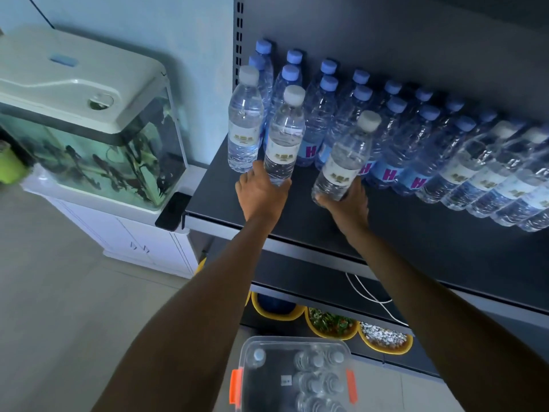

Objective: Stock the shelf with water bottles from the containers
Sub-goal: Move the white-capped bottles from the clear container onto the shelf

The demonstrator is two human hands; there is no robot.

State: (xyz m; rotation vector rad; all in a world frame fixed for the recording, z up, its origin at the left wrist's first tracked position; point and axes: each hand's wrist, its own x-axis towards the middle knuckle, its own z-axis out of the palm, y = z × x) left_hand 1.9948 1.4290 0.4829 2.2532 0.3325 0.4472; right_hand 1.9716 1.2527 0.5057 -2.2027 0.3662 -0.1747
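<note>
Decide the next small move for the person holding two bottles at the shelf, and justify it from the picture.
Probably stand the tilted bottle in the right hand upright on the shelf, beside the upright bottle the left hand grips. That one looks set in the front row, with bare shelf to its right.

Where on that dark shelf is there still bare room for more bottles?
The shelf is bare along its front strip, between the front edge and the bottle rows, widest beside the right hand. The gap between it and the left hand is bare too. Behind, the blue-capped bottles stand packed.
</note>
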